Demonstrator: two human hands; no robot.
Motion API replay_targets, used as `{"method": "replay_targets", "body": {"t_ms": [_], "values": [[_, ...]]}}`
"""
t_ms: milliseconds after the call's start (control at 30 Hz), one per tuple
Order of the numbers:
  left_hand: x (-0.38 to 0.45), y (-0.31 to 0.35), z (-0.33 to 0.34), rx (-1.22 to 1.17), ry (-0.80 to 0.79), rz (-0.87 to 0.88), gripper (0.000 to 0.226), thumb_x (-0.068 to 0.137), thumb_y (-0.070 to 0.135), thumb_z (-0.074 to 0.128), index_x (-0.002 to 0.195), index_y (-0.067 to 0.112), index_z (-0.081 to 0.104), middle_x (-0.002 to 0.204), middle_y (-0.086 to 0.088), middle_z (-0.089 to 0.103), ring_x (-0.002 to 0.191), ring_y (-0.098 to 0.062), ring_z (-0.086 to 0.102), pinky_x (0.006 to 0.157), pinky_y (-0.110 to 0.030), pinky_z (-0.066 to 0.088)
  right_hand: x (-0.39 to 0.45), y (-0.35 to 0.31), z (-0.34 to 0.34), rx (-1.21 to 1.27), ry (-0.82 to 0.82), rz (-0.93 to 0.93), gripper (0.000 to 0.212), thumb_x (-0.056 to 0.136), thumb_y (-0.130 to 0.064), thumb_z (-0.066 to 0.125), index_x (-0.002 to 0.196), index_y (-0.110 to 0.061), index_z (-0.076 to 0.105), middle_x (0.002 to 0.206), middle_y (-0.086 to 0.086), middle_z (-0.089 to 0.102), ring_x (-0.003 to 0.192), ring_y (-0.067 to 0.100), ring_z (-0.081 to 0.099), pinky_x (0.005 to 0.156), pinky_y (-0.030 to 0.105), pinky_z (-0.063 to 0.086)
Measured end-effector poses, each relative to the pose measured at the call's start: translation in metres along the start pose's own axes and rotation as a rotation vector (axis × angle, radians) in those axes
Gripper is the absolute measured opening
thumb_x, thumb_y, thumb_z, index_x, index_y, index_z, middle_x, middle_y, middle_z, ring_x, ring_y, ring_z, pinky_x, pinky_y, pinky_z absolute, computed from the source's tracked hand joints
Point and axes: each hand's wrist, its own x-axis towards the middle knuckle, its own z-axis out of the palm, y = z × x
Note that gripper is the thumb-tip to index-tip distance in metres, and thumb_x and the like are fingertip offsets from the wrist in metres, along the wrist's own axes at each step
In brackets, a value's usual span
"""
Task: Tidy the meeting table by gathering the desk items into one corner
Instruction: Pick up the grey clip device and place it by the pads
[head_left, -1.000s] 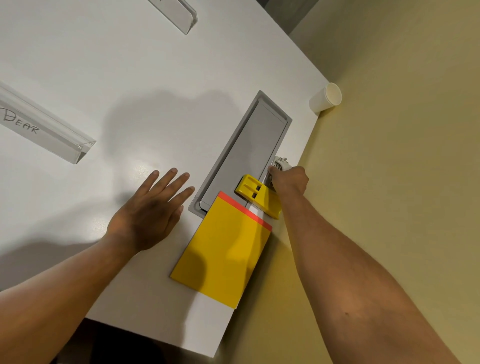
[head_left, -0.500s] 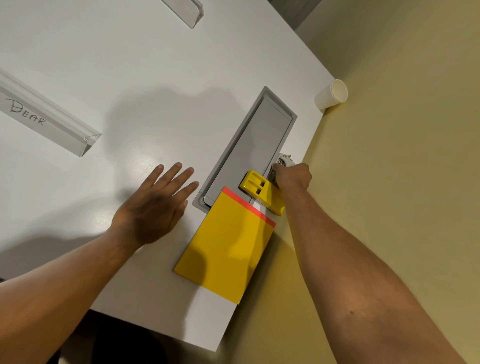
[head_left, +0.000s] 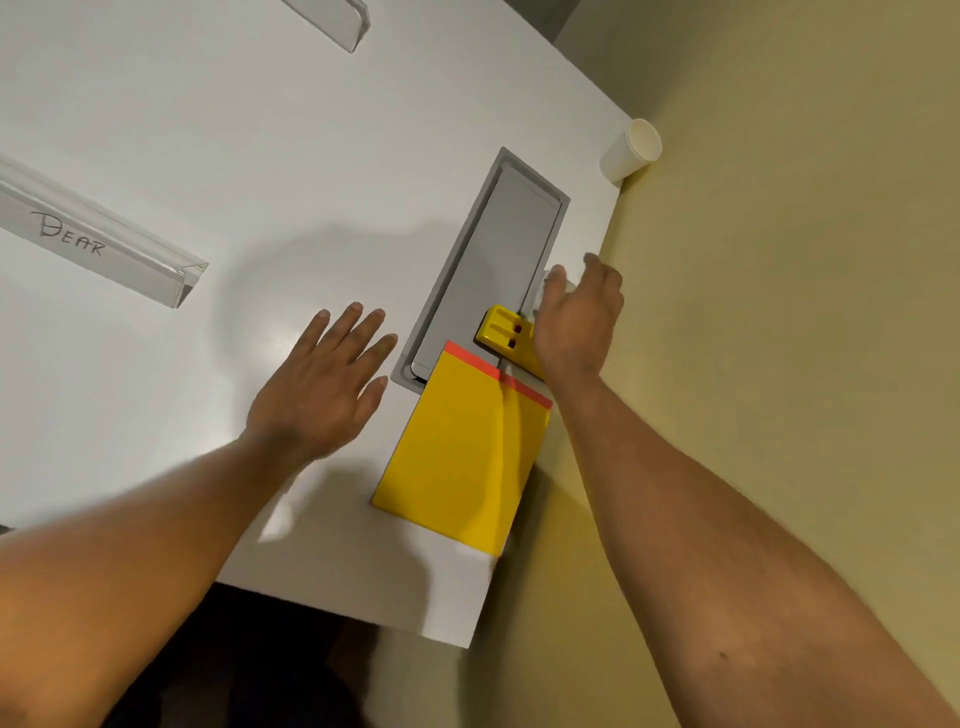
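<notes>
A yellow notebook (head_left: 457, 457) with an orange strip lies at the near right corner of the white table (head_left: 208, 130). Just beyond it sits a yellow stapler-like block (head_left: 501, 330), partly under my right hand (head_left: 579, 322). That hand hovers at the table's right edge with its fingers spread loosely over a small white-grey item (head_left: 549, 278), most of which is hidden. My left hand (head_left: 317, 395) lies flat on the table, fingers straight, left of the notebook.
A grey cable hatch (head_left: 498, 260) is set into the table beside the yellow items. A white paper cup (head_left: 628, 150) stands at the far right edge. A clear name plate marked "DEAR" (head_left: 93, 239) lies at left, another clear plate (head_left: 337, 18) at the top.
My right hand, which was pinching the small white-grey item, has uncurled its fingers and lifted off it. The left hand stays flat in place.
</notes>
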Motion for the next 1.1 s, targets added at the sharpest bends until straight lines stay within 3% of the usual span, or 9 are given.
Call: {"method": "replay_targets", "body": {"t_ms": [100,267,433,567,700,967,1100], "values": [[-0.006,0.005,-0.011,-0.031,0.001,-0.002,0.062,0.110,0.047,0.025,0.164,0.019,0.036,0.175,-0.006,0.023,0.165,-0.026,0.014,0.133,-0.053,0.010,-0.065,-0.010,-0.015,0.004,-0.032,-0.269,0.048,0.109,-0.031,0.048,0.152,-0.009,0.047,0.155,0.013,0.047,0.144,0.029,0.042,0.119,0.041,0.042],[-0.008,0.020,-0.063,-0.034,0.154,0.080,0.059,0.110,0.043,0.034,0.161,0.013,0.042,0.173,-0.010,0.030,0.163,-0.030,0.022,0.131,-0.058,0.017,-0.158,-0.022,-0.027,-0.085,0.028,-0.470,0.045,0.105,-0.019,0.057,0.146,-0.001,0.056,0.148,0.023,0.055,0.140,0.039,0.051,0.118,0.052,0.042],[-0.035,0.035,-0.135,-0.008,0.197,0.140,0.064,0.111,0.048,0.027,0.162,0.011,0.039,0.174,-0.011,0.027,0.163,-0.032,0.021,0.130,-0.059,0.019,-0.217,-0.043,-0.056,-0.137,0.128,-0.437,0.047,0.104,-0.018,0.059,0.149,-0.003,0.054,0.150,0.021,0.055,0.142,0.037,0.052,0.117,0.053,0.042],[-0.066,0.044,-0.189,-0.011,0.201,0.156,0.067,0.108,0.048,0.032,0.166,0.014,0.030,0.178,-0.011,0.011,0.165,-0.031,0.005,0.132,-0.059,0.013,-0.256,-0.071,-0.090,-0.204,0.253,-0.415,0.050,0.103,-0.019,0.062,0.149,-0.001,0.053,0.149,0.022,0.056,0.142,0.037,0.053,0.119,0.055,0.042],[-0.105,0.057,-0.234,-0.048,0.276,0.184,0.067,0.109,0.046,0.038,0.167,0.014,0.027,0.178,-0.010,0.008,0.165,-0.030,0.002,0.131,-0.060,0.014,-0.290,-0.102,-0.127,-0.142,0.211,-0.331,0.051,0.107,-0.023,0.053,0.155,-0.007,0.045,0.158,0.016,0.047,0.149,0.033,0.043,0.122,0.052,0.037],[-0.166,0.036,-0.291,0.072,0.359,0.179,0.071,0.110,0.050,0.030,0.169,0.014,0.015,0.179,-0.008,-0.002,0.166,-0.028,-0.003,0.131,-0.059,0.013,-0.343,-0.142,-0.164,-0.121,0.285,-0.377,0.052,0.107,-0.023,0.051,0.156,-0.007,0.044,0.161,0.016,0.044,0.150,0.033,0.041,0.124,0.055,0.033],[-0.193,0.018,-0.317,0.151,0.376,0.095,0.076,0.109,0.059,0.024,0.170,0.017,0.007,0.179,-0.007,-0.009,0.165,-0.028,-0.007,0.132,-0.059,0.010,-0.358,-0.161,-0.174,-0.074,0.243,-0.393,0.061,0.109,-0.036,0.042,0.164,-0.013,0.029,0.171,0.010,0.027,0.160,0.029,0.023,0.130,0.052,0.019]]}}
